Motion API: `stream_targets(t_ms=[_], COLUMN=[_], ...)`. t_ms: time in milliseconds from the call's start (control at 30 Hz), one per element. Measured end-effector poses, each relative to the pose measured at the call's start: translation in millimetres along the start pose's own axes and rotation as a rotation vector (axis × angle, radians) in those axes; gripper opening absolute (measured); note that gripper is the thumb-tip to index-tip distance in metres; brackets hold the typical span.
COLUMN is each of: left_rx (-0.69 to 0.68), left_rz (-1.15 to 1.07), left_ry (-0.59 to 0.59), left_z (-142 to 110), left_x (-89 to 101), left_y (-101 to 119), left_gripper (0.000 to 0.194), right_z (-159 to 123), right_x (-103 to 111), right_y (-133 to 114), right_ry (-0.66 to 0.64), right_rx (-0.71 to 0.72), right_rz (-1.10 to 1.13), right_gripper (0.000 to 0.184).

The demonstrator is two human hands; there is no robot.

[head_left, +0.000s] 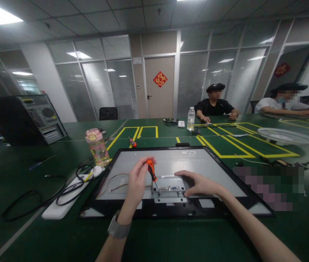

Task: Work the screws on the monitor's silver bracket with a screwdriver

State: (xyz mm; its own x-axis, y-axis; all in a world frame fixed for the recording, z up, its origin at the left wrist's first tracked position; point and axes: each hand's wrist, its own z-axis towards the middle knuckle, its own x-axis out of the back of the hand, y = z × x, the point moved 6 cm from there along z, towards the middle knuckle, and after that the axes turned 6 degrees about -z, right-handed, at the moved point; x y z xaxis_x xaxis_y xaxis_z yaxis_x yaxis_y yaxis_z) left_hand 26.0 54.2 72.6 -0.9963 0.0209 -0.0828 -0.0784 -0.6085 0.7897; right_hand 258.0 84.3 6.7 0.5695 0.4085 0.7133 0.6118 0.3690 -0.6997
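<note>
Head view. I have two hands over one display panel [211,163], which lies flat on the green table [198,240] directly in front of me, its dark frame surrounding a pale grey back. One metal plate [171,200] sits at the panel's near middle. My left hand [138,176], one band [119,226] on its wrist, is closed on one orange-and-black screwdriver [151,170]; the tool is tilted, its shaft pointing down at the left part of the plate. My right hand [202,183] is open, thumb and fingers spread and curved about the plate's right side; I cannot tell how firmly they press. Thin wires [120,186] lie on the panel to the left of the plate.

Left of the panel are one white power strip [63,203], black cable [31,194], one pink-lidded bottle [99,150] and, farther off, one computer case [46,116]. Beyond the far edge lie one red-handled tool [133,143], one clear bottle [191,118] and one small white box [181,124]. One round clear tray [287,135] rests at the far right. Two people are seated across the table: one in black [216,105], one in white [272,103]. Yellow tape [157,131] marks several rectangles on the tabletop.
</note>
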Motion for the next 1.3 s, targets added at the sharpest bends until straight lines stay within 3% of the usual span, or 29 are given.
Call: stream_targets(t_ms=[133, 267, 433, 600, 767, 933, 1067, 1300], left_rx=[-0.106, -0.037, -0.081, 0.025, -0.062, 0.046, -0.057, 0.079], left_rz=[0.138, 0.093, 0.122, -0.018, 0.076, -0.032, 0.052, -0.083], left_ry=[0.069, 0.067, 0.084, 0.070, 0.115, 0.083, 0.089, 0.075], left_z=[-1, 0, 0, -1, 0, -1, -2, -2], left_x=[3.7, 4.9, 6.5, 6.3, 9.0, 7.5, 5.9, 9.3], left_y=[7, 3, 4, -6, 1, -5, 4, -11], left_gripper=[0.014, 0.023, 0.017, 0.028, 0.018, 0.027, 0.020, 0.029], right_z=[-1, -1, 1, 1, 0, 2, 1, 2], right_x=[-1, -3, -7, -7, -7, -7, -7, -8], right_y=[1, 3, 8, 10, 8, 10, 10, 11], right_ry=[0.011, 0.007, 0.007, -0.002, 0.001, 0.001, 0.000, 0.017], right_rx=[0.010, -0.022, -0.001, -0.017, 0.001, 0.007, -0.002, 0.007], right_rz=[0.001, -0.010, -0.013, -0.028, -0.016, -0.020, -0.021, -0.037], right_gripper=[0.077, 0.080, 0.086, 0.087, 0.085, 0.085, 0.085, 0.087])
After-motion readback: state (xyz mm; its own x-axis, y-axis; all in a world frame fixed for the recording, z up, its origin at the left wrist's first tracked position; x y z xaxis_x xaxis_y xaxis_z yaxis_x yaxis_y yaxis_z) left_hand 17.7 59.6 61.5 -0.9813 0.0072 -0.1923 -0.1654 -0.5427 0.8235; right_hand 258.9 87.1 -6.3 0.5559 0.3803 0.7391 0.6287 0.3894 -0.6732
